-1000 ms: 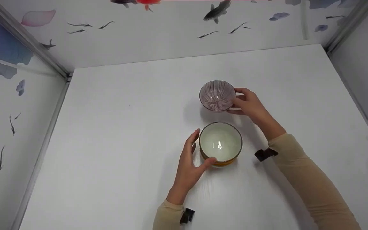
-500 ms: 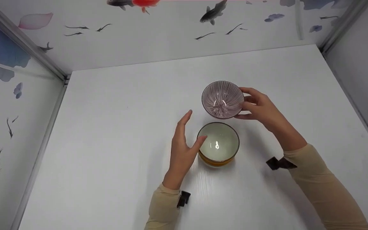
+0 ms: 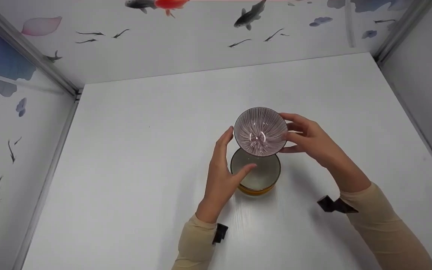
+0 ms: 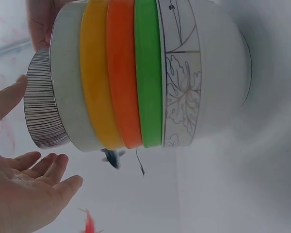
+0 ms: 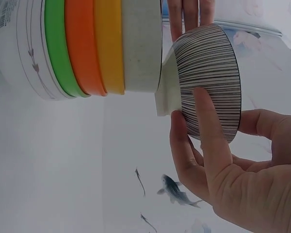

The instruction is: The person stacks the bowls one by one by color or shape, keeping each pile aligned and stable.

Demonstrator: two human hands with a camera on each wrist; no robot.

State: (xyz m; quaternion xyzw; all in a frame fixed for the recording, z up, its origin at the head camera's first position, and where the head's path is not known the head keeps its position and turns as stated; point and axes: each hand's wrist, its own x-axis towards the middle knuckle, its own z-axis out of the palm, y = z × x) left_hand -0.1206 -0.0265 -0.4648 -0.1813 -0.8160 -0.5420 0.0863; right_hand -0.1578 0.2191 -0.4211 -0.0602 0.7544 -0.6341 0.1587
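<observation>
My right hand point(image 3: 313, 144) grips a small bowl with fine dark stripes point(image 3: 260, 131) by its right side, thumb at the rim and fingers underneath. The striped bowl is tilted and overlaps the far part of a stack in the head view. On top of that stack is a pale green bowl point(image 3: 263, 176). Below it, the left wrist view has a yellow bowl point(image 4: 95, 73), an orange bowl point(image 4: 121, 73), a green bowl point(image 4: 148, 73) and a white patterned bowl point(image 4: 182, 92). My left hand point(image 3: 221, 172) is spread at the left of the striped bowl, its thumb over the pale bowl.
The stack stands on a white table point(image 3: 133, 168). A back wall point(image 3: 186, 45) and a left wall point(image 3: 32, 123), printed with fish and petals, border the table, with another wall point(image 3: 422, 86) on the right.
My right hand has brought the striped bowl nearer, from beyond the stack to over its far rim. My left hand has left the pale bowl's side and moved up beside the striped bowl.
</observation>
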